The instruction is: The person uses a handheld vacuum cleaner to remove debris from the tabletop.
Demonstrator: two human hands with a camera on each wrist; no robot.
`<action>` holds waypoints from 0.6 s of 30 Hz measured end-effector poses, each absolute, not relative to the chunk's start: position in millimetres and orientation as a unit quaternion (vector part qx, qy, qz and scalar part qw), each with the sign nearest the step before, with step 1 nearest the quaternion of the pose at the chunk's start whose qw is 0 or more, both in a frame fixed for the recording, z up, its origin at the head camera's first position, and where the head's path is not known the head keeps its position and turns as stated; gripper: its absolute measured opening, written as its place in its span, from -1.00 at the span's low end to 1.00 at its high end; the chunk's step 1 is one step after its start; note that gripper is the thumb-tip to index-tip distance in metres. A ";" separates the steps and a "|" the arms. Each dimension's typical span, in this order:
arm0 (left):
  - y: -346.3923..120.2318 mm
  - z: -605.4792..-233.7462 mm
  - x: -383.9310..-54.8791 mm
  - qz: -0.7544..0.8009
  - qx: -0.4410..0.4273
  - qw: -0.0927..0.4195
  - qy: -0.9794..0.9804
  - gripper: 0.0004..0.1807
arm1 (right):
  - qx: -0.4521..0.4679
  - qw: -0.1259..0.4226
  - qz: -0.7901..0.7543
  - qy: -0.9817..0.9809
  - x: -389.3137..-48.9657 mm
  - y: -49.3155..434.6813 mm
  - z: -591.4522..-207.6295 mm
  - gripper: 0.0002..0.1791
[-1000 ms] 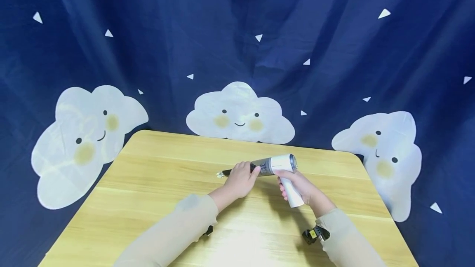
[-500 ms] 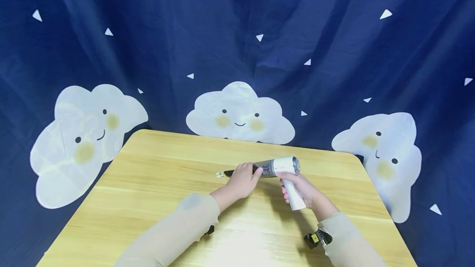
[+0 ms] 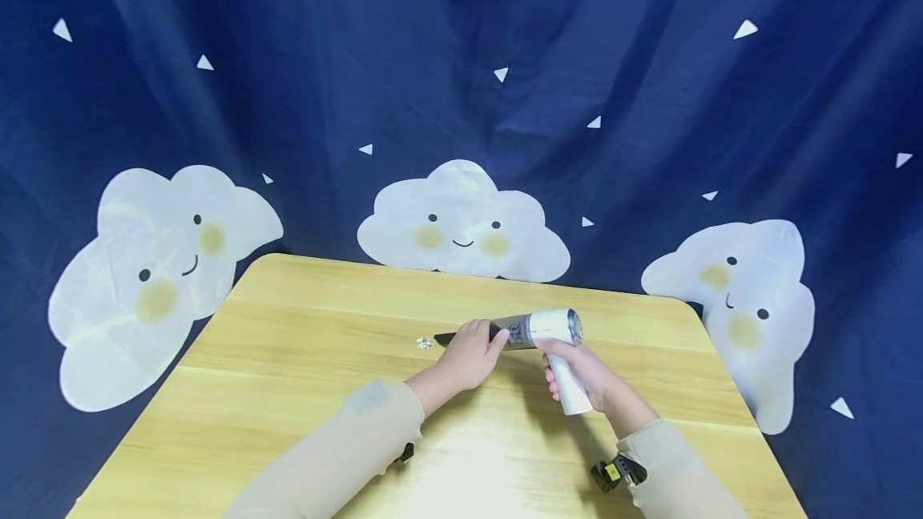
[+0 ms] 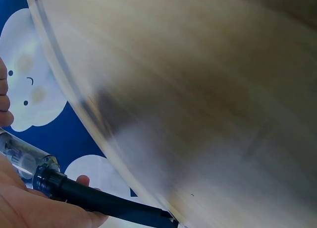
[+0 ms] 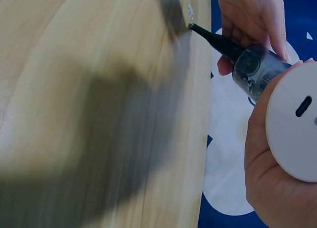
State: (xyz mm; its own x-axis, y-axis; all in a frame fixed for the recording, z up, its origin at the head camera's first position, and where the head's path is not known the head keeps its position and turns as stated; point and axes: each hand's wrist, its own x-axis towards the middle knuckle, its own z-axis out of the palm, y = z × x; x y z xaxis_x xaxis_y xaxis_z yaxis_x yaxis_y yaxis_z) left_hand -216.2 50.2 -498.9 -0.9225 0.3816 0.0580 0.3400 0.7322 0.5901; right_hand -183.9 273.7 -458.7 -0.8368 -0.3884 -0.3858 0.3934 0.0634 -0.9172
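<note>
A white handheld vacuum cleaner (image 3: 554, 327) with a clear dust cup (image 3: 516, 331) lies tilted across both hands above the table. My right hand (image 3: 590, 375) grips its white handle (image 3: 570, 391). Toward the other end, my left hand (image 3: 469, 360) holds the black narrow nozzle (image 4: 106, 200) near the cup. Just left of the nozzle's tip, a small heap of shiny scraps (image 3: 424, 343) rests on the wood; the right wrist view shows these scraps (image 5: 190, 11) close to the tip. Inside the cup some dark and pale parts show through.
The wooden table (image 3: 303, 327) has rounded far corners. A dark blue curtain (image 3: 404, 38) with white cloud prints hangs right behind it. Wrist cameras are strapped to both forearms, one of them a black unit (image 3: 609, 472) on the right.
The nozzle tip has drawn slightly right, off the scraps, leaving a small gap. The vacuum's rear end and the right hand have sunk a little. Both hands keep their hold.
</note>
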 end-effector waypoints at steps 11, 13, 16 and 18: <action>50.9 -499.1 -215.9 0.305 0.195 0.033 0.932 -0.19 | 0.013 0.281 -0.687 0.670 -183.1 274.0 -460.1 -0.63; 51.1 -499.2 -215.8 0.302 0.197 0.036 0.932 -0.19 | 0.016 0.282 -0.688 0.669 -182.7 274.0 -460.2 -0.64; 51.3 -499.6 -215.7 0.304 0.199 0.034 0.931 -0.20 | 0.019 0.281 -0.687 0.670 -182.1 273.7 -460.1 -0.64; 51.2 -499.7 -215.9 0.306 0.199 0.034 0.931 -0.21 | 0.020 0.281 -0.687 0.670 -181.7 273.5 -459.8 -0.64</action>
State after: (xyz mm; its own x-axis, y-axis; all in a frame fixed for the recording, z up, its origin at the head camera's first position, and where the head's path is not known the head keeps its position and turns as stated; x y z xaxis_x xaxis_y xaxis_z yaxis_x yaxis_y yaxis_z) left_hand -215.9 51.2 -499.7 -0.9187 0.3907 0.0587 0.3494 0.7341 0.5822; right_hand -181.7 273.5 -459.8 -0.8413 -0.3596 -0.4037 0.4123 0.0561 -0.9093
